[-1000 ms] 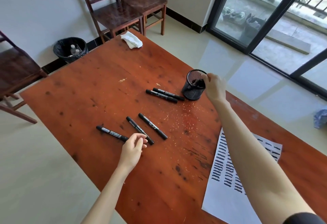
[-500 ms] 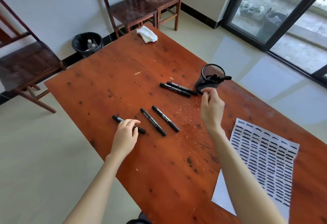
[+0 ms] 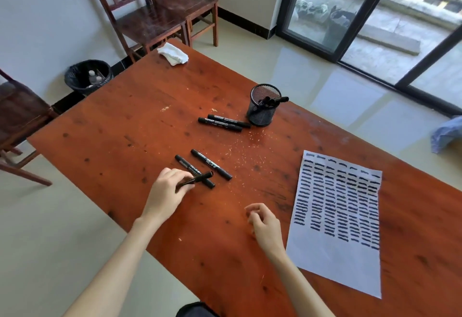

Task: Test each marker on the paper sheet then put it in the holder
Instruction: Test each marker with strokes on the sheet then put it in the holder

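Between left hand (image 3: 166, 193) fingertips, a marker (image 3: 197, 179) apparently juts rightward.

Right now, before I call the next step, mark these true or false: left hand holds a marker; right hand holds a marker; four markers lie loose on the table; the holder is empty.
1. The left hand holds a black marker. True.
2. The right hand holds a marker. False: it holds nothing, fingers loosely curled.
3. Four loose markers lie on the wooden table. True.
4. The mesh holder is empty. False: markers stand in it.
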`<state>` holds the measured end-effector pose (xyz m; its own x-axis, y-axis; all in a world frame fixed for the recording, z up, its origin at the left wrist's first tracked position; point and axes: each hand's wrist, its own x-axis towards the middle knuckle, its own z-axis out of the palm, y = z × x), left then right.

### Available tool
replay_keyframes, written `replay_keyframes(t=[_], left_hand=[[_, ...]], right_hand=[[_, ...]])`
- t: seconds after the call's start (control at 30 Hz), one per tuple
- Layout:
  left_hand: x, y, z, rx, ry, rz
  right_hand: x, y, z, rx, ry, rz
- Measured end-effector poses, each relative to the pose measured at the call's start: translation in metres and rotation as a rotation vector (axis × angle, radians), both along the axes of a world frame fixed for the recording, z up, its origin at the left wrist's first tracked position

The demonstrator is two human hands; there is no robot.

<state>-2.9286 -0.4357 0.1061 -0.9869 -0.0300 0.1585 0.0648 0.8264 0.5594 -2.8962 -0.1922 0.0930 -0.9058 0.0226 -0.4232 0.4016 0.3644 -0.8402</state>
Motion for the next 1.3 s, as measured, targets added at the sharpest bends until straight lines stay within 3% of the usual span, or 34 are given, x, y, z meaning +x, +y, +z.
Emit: replay_keyframes(t=[0.07, 0.17, 0.37, 0.47, 0.6, 0.77, 0.93, 1.3], left_hand=[[0.007, 0.037, 0.018, 0.293, -0.004, 0.082], [0.017, 0.093, 0.04, 0.72, -0.19, 0.065], [0.045, 0.169, 0.064, 0.925, -0.256, -0.158], [0.06, 0.189, 0.064, 0.839, -0.291, -0.248], [0.08, 0.211, 0.064, 0.707, -0.293, -0.36], [0.098, 0.247, 0.064, 0.323, -0.236, -0.542], [0.115, 0.285, 0.07, 0.231, -0.221, -0.627], [0.134, 0.3, 0.078, 0.113, -0.117, -0.549]], right_hand=[[0.008, 0.01, 0.006, -0.08, -0.074, -0.017], [0.019, 0.021, 0.02, -0.349, -0.153, -0.108], [0.048, 0.067, 0.046, -0.928, -0.2, -0.59], [0.064, 0.099, 0.053, -1.03, -0.108, -0.77], [0.083, 0.138, 0.063, -0.946, 0.051, -0.831], [0.102, 0.175, 0.075, -0.862, 0.287, -0.783], [0.109, 0.177, 0.087, -1.235, 0.298, -0.775], [0.096, 0.183, 0.09, -1.479, 0.222, -0.834]])
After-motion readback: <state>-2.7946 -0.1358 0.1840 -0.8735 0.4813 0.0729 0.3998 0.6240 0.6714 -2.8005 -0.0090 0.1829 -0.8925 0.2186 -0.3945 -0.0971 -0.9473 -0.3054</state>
